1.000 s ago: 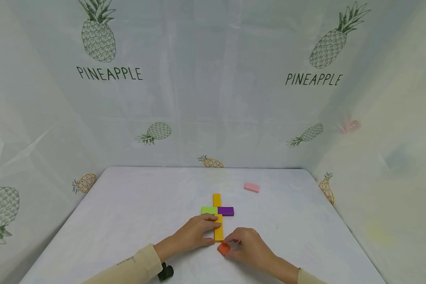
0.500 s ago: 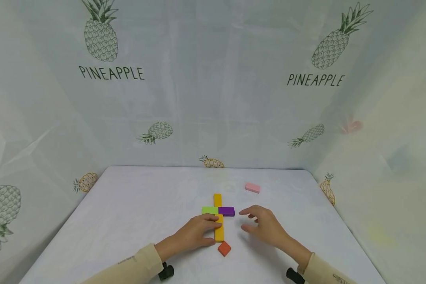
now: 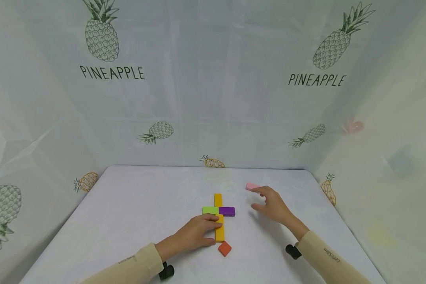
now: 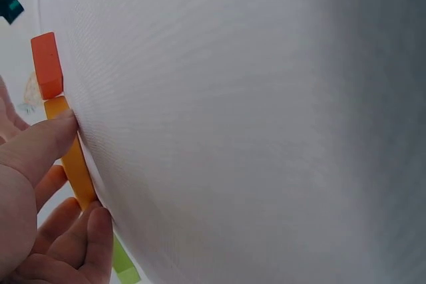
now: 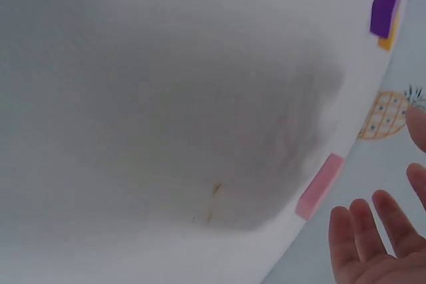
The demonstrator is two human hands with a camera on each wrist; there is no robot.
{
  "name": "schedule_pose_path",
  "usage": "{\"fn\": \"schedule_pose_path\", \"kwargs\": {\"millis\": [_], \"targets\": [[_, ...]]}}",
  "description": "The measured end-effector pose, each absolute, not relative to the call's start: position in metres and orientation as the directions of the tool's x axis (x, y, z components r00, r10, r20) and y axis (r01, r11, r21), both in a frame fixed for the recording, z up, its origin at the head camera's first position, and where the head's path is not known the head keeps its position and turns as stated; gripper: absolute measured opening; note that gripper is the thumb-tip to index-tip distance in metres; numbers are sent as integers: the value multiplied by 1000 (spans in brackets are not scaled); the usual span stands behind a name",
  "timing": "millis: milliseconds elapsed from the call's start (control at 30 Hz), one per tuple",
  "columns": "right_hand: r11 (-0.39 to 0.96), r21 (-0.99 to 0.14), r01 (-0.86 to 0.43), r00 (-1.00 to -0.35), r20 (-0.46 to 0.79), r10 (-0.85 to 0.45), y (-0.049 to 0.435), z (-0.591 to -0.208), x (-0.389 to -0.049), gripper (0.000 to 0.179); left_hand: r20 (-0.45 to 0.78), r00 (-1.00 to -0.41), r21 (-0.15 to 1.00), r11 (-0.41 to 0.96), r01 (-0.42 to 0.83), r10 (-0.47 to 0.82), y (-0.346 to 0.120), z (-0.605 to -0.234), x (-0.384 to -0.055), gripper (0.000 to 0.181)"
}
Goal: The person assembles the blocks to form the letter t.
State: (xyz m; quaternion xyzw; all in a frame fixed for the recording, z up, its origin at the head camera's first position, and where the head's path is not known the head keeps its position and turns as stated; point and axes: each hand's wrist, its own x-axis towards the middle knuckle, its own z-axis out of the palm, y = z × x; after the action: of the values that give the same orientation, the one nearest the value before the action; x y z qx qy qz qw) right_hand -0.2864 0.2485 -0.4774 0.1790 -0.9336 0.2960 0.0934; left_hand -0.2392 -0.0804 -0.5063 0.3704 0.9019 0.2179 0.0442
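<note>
A long yellow block (image 3: 219,228) lies lengthwise on the white table. My left hand (image 3: 195,232) holds it, thumb by its near end and fingers over its far part; the left wrist view shows the thumb (image 4: 50,138) against its side. Beyond it, a green block (image 3: 210,210) and a purple block (image 3: 227,211) lie end to end crosswise. Another yellow block (image 3: 218,199) extends behind them. An orange-red block (image 3: 225,249) sits turned cornerwise at the near end. My right hand (image 3: 274,206) hovers with spread fingers by a pink block (image 5: 319,186), which its fingers partly cover in the head view.
A white cloth printed with pineapples hangs behind the table (image 3: 156,185) and at both sides. The table's far edge runs just past the pink block. Black wrist cameras sit at the left cuff (image 3: 156,258) and the right cuff (image 3: 305,240).
My right hand has let go of the orange-red block, then moved away and to the right, up to the pink block. My left hand has stayed on the long yellow block.
</note>
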Motion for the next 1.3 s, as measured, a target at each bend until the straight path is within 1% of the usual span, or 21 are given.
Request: {"fn": "schedule_pose_path", "kwargs": {"millis": [167, 333, 567, 700, 867, 1000, 1300], "targets": [[781, -509, -361, -930, 264, -257, 253, -484, -306, 55, 76, -725, 424, 636, 645, 684, -80, -507, -239, 51], [801, -508, -317, -945, 238, -223, 255, -488, -321, 53, 70, -729, 422, 642, 640, 681, -80, -507, -239, 51], [826, -505, -252, -966, 183, -183, 258, -495, -339, 56, 95, -711, 417, 621, 664, 696, -81, -506, -239, 50], [830, -510, -225, -973, 157, -167, 259, -496, -346, 56, 96, -711, 418, 620, 664, 697, -81, -507, -239, 50], [848, -488, -207, -978, 138, -159, 260, -500, -355, 53, 99, -712, 415, 622, 664, 695, -81, -507, -240, 50], [866, -455, -208, -977, 139, -162, 258, -502, -359, 51, 99, -712, 414, 622, 664, 695, -80, -507, -240, 50], [879, -433, -201, -978, 141, -154, 253, -501, -362, 43, 86, -718, 427, 626, 653, 691, -81, -505, -239, 51]]}}
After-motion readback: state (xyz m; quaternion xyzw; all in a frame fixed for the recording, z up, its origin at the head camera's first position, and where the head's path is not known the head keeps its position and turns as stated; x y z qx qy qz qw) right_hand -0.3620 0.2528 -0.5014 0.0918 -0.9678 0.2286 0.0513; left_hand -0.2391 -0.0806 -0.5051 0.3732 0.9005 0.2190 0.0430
